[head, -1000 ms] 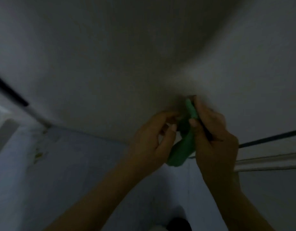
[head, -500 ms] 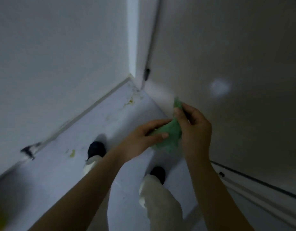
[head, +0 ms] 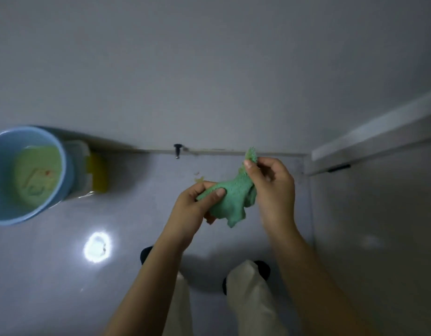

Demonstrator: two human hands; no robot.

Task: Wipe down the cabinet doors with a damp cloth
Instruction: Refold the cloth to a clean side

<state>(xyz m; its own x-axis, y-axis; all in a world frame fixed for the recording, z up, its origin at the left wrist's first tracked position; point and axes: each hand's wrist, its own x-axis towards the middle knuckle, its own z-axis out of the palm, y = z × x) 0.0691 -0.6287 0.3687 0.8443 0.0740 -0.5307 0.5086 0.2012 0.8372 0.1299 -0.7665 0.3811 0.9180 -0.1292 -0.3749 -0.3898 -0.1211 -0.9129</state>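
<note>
— Where's the cloth?
— Held between both hands: left hand grips its lower end, right hand pinches the top.
— And the bucket?
— Far off to the left hand's side.

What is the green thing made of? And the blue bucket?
Green cloth: looks like soft, fuzzy fabric, maybe microfibre; it bunches limply between the left hand and right hand, with a nubbly edge. Blue bucket: probably plastic; smooth, even-coloured wall with a rounded rim.
</note>
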